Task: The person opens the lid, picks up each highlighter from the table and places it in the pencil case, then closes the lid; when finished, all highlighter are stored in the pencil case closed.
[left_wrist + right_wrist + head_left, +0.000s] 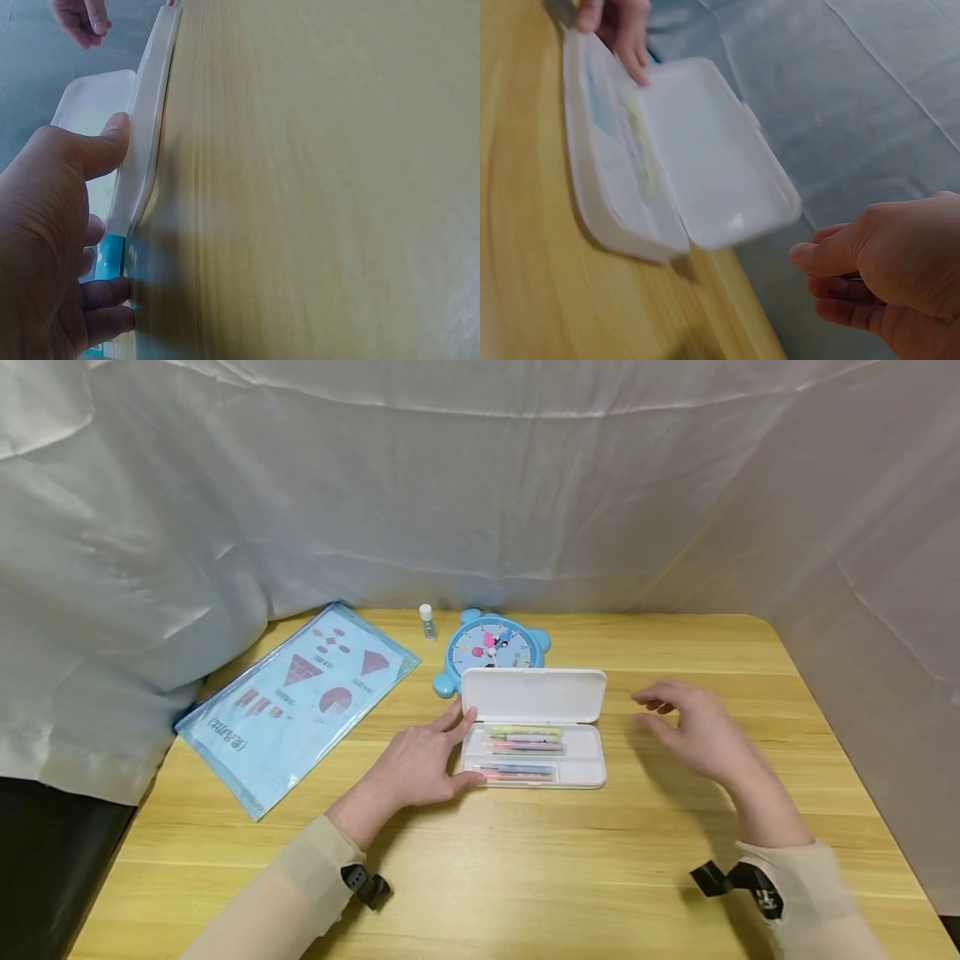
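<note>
A white pencil case (pixel 585 774) lies on the table with its lid (pixel 534 696) raised at the back. Inside it are several pens (pixel 528 737) in the rear compartment and more slim ones (pixel 517 772) in the front compartment. My left hand (pixel 423 760) grips the left end of the case, thumb on the front corner and fingers by the hinge. In the left wrist view that thumb (pixel 112 142) rests against the case's front wall (pixel 146 142). To the right of the case my right hand (pixel 697 731) is held above the table, fingers loosely bent, holding nothing.
Behind the lid lies a blue toy clock (pixel 495 643), partly hidden by it. A small glue stick (pixel 427 622) stands to the clock's left. A blue plastic folder (pixel 296 702) with printed charts lies at the left. Grey cloth (pixel 480 485) hangs behind the table.
</note>
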`<state>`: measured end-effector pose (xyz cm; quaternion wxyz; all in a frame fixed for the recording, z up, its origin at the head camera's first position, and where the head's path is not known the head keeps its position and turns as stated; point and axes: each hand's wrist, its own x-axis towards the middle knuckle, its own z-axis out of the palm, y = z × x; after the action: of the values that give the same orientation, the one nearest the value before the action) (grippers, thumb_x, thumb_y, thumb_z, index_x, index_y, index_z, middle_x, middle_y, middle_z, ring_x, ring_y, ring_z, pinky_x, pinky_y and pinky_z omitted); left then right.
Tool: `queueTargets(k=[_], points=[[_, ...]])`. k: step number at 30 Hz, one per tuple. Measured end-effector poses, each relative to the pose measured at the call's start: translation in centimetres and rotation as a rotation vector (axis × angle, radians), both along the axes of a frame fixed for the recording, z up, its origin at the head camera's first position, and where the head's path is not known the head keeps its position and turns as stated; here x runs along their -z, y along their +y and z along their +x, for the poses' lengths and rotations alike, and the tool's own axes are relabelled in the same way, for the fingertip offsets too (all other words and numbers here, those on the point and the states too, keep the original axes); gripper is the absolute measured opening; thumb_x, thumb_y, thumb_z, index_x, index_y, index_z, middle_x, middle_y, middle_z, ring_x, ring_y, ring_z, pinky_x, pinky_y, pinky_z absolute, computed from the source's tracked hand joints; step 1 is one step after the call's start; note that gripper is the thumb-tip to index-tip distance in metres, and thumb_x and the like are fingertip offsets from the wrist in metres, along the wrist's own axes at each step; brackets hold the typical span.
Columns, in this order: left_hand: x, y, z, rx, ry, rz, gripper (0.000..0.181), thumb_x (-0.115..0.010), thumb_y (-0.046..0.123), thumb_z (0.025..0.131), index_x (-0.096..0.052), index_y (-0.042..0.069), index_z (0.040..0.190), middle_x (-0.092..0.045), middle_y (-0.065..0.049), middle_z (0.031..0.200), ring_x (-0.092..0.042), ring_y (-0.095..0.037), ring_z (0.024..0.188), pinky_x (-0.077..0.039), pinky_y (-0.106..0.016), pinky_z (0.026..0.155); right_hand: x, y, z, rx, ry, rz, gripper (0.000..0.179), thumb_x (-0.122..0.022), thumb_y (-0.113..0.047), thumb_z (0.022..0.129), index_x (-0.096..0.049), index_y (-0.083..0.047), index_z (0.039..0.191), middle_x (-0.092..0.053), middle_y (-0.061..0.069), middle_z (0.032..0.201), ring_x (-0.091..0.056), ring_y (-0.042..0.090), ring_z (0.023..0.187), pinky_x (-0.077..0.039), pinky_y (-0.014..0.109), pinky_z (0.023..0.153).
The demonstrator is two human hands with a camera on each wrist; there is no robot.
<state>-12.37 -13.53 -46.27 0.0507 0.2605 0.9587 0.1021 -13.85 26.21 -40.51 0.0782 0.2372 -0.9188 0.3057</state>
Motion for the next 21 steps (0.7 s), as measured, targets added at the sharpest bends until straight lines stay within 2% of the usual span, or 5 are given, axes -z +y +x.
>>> queueTargets(k=[8, 11, 16, 18, 21], points=[[0.1, 0.0, -0.1, 0.004, 0.004, 0.001, 0.101, -0.062, 0.074, 0.092, -0.032, 0.013, 0.166, -0.026, -0.016, 0.171, -0.072, -0.034, 0.103, -0.053, -0.039, 0.071, 0.7, 4.8, 0.5, 0.119, -0.060, 0.015, 0.029, -0.078, -0.005, 0.096, -0.072, 0.004, 0.123, -0.071, 0.022, 0.115, -0.066, 0.043, 0.103, -0.050, 0.059, 0.085], [0.1, 0.0, -0.1, 0.003, 0.005, 0.001, 0.101, -0.062, 0.074, 0.092, -0.032, 0.013, 0.166, -0.026, -0.017, 0.171, -0.072, -0.033, 0.100, -0.053, -0.038, 0.071, 0.9, 6.5, 0.9, 0.170, -0.092, 0.011, 0.031, -0.078, -0.007, 0.097, -0.071, 0.006, 0.125, -0.071, 0.025, 0.116, -0.066, 0.045, 0.103, -0.052, 0.044, 0.086], [0.1, 0.0, 0.0, 0.003, 0.008, 0.002, 0.101, -0.062, 0.074, 0.092, -0.032, 0.012, 0.166, -0.026, -0.017, 0.171, -0.072, -0.033, 0.098, -0.052, -0.037, 0.069, 1.7, 8.9, 1.4, 0.246, -0.120, 0.043, 0.032, -0.080, -0.007, 0.095, -0.072, 0.009, 0.122, -0.071, 0.030, 0.112, -0.069, 0.047, 0.095, -0.050, 0.019, 0.073], [0.1, 0.0, 0.0, 0.004, 0.007, 0.003, 0.101, -0.062, 0.074, 0.092, -0.033, 0.012, 0.166, -0.026, -0.017, 0.171, -0.072, -0.033, 0.100, -0.052, -0.038, 0.069, 2.2, 9.6, 1.7, 0.267, -0.136, 0.065, 0.032, -0.081, -0.007, 0.094, -0.073, 0.010, 0.120, -0.071, 0.031, 0.110, -0.071, 0.048, 0.092, -0.055, 0.025, 0.071], [0.1, 0.0, 0.0, 0.004, 0.008, 0.005, 0.100, -0.062, 0.074, 0.092, -0.033, 0.012, 0.166, -0.026, -0.017, 0.171, -0.072, -0.033, 0.102, -0.052, -0.038, 0.070, 3.0, 10.6, 2.0, 0.287, -0.157, 0.102, 0.035, -0.083, -0.008, 0.092, -0.071, 0.014, 0.118, -0.069, 0.035, 0.108, -0.071, 0.050, 0.089, -0.059, 0.047, 0.070]])
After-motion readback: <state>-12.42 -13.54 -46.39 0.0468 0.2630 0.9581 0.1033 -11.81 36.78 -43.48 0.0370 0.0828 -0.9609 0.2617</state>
